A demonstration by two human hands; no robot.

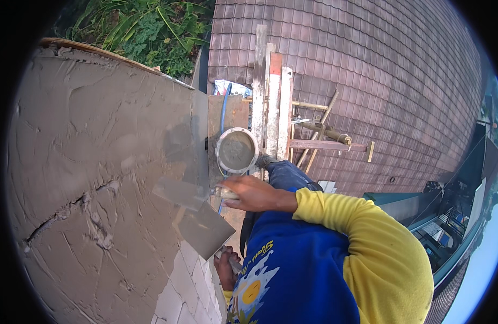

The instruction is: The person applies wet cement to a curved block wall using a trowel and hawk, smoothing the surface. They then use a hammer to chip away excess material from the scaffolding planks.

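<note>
My right hand [248,194], in a yellow sleeve, is closed on the handle of a finishing trowel [178,193], whose blurred metal blade lies against or just over the plastered wall [97,124]. Lower down, my left hand [226,267] grips the handle of a square plastering board [203,229] coated with grey mortar, close below the trowel. Just beyond my right hand, a white bucket [237,150] of grey mortar stands on the scaffold boards. The wall's plaster is rough, with a long crack, and pale bare blocks [178,283] show at its lower part.
Narrow scaffold planks [273,102] and poles [322,132] extend beside my leg [289,178], high beside a tiled roof [367,59]. A blue hose [224,110] and a white sack [232,86] lie by the bucket. Plants [135,32] grow below the wall's far edge.
</note>
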